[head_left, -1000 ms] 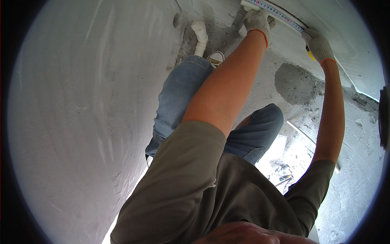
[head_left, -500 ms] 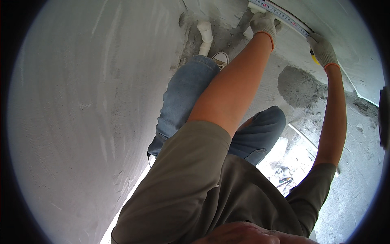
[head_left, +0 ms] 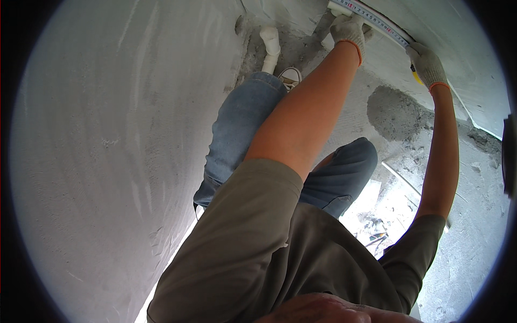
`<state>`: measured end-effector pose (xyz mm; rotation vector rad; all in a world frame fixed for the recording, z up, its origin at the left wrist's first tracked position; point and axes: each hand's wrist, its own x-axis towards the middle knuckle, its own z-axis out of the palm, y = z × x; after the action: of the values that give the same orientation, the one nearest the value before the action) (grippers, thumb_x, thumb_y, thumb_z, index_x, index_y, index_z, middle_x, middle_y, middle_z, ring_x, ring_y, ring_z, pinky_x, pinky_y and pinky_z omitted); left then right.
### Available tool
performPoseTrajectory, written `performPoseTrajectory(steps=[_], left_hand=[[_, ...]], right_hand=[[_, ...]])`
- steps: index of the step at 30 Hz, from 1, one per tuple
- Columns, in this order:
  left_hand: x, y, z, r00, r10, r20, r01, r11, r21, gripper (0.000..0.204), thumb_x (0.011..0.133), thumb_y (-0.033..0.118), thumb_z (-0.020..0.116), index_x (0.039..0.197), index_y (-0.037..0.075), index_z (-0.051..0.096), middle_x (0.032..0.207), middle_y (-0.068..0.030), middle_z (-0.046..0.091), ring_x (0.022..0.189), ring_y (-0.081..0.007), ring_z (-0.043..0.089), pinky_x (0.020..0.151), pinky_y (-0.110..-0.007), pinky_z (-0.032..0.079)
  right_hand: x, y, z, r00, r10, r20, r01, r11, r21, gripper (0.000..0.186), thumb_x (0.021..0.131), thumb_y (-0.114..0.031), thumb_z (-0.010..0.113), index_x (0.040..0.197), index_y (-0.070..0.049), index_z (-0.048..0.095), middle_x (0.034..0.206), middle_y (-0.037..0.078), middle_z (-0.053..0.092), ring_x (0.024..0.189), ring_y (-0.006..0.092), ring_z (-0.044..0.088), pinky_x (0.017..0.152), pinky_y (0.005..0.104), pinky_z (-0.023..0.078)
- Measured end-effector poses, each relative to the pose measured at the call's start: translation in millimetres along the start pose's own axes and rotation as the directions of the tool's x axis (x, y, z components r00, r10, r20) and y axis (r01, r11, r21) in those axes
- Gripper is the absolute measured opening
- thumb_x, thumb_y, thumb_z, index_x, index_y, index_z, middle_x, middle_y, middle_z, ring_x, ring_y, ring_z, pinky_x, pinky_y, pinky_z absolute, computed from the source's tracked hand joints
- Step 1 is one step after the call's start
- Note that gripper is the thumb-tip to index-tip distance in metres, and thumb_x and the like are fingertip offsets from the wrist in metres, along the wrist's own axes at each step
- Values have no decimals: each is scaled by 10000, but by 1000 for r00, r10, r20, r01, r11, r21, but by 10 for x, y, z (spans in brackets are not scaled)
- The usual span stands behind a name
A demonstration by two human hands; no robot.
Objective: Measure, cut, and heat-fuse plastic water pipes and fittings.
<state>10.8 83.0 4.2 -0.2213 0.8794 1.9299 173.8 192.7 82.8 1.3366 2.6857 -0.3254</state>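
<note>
A pale tape measure blade (head_left: 379,24) runs along a white pipe (head_left: 389,35) low against the far wall, at the upper right. My left hand (head_left: 347,29), in a knit glove with an orange cuff, is closed around the pipe near its left end, just below the blade. Some of its fingers are hidden. My right hand (head_left: 427,64), gloved the same way, grips the tape measure where the blade reaches its case. Only a yellow edge of the case (head_left: 417,76) shows beside the palm.
A white elbow pipe (head_left: 271,46) rises from the floor by my shoe (head_left: 291,76). At left stands a grey plastered wall (head_left: 107,140). A dark rough patch (head_left: 397,113) marks the floor; a thin white strip (head_left: 401,177) and scattered tools (head_left: 378,237) lie behind my knee.
Both hands keep their places on the pipe and the tape measure. My legs appear shifted very slightly to the left in view.
</note>
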Motion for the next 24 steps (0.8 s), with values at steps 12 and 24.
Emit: performPoseTrajectory(steps=[12,24], left_hand=[[1,-16,10,999,33,-19,-33,999,-19,327,937,114,601,1225,-7,504,1100,-165,616,916,-262,666,784,-371,623],[29,-15,1,998,53,-15,-53,998,-20,302,925,90,617,1190,-32,539,1030,-186,643,823,-256,678,725,-349,627]], right_hand=[[-12,-35,4,999,45,11,-45,999,3,433,946,-405,444,1169,-90,640,963,196,676,914,368,639,861,426,470],[6,-23,6,999,43,8,-43,999,-7,430,950,-416,452,1158,-94,648,997,195,675,960,375,632,877,434,465]])
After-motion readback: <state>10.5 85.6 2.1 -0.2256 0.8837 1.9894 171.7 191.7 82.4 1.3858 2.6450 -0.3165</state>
